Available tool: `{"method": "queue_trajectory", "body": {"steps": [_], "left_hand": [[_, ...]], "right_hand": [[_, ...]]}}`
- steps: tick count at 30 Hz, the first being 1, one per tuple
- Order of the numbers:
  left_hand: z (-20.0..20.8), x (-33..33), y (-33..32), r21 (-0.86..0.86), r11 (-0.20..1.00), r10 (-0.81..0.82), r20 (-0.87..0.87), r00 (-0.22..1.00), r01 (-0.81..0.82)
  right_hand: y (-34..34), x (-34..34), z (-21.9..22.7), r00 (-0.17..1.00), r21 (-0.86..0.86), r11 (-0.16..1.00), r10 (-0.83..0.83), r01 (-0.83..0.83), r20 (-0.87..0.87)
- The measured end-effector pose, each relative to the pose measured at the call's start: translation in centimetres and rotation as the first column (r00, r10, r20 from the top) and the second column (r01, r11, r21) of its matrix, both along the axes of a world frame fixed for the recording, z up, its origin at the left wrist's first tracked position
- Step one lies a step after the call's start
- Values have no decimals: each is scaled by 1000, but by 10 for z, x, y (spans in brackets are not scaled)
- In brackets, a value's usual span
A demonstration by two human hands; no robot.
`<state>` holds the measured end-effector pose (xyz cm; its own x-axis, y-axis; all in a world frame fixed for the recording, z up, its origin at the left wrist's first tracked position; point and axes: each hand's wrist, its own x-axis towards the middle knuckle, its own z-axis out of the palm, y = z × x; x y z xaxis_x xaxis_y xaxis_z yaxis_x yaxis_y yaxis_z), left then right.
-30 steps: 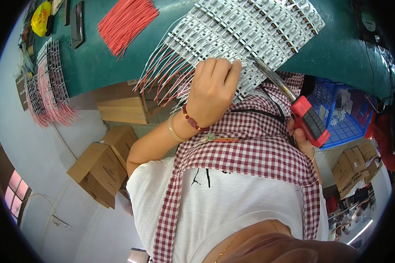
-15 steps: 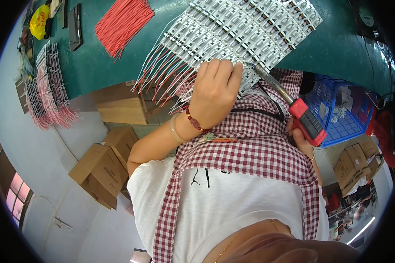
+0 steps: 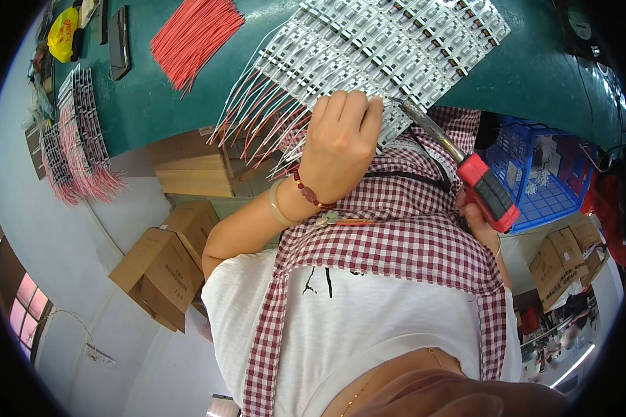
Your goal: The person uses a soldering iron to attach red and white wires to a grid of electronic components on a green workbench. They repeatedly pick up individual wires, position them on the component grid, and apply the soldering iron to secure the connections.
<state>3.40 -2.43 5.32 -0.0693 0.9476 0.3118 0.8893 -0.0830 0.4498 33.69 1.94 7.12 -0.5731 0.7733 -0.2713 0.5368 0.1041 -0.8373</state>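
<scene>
I see my left hand (image 3: 341, 149) curled, fingertips pressing the white module strips (image 3: 389, 48) at twelve o'clock; my right hand (image 3: 481, 224), at three, grips the red-handled soldering iron (image 3: 466, 167); its tip risks burning my fingers

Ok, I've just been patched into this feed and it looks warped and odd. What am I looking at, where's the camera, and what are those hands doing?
It is a fisheye camera worn on a person's head, looking down past a checked apron, so straight edges bend. No robot here: two bare hands. The left hand rests on a sheet of small white modules with red and white wire tails, lying on a green table. The right hand grips a red-handled tool whose metal tip points at the sheet's near edge. A bundle of loose red wires lies further left.
</scene>
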Motion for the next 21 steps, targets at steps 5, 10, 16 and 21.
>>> {"method": "queue_trajectory", "body": {"steps": [5, 10, 16, 21], "left_hand": [[1, 1, 1, -14, 1000, 8, -9, 1000, -8], [1, 1, 0, -29, 1000, 2, -35, 999, -3], [1, -2, 1, -15, 1000, 9, -74, 997, -10], [1, -2, -2, 34, 999, 0, -57, 998, 2]], "right_hand": [[-3, 5, -2, 996, -60, 997, -57, 53, -69], [-5, 12, -5, 967, -224, 964, -185, 144, -176], [-4, 10, 0, 974, -199, 970, -172, 141, -149], [-5, 8, -3, 975, -204, 971, -160, 128, -152]]}}
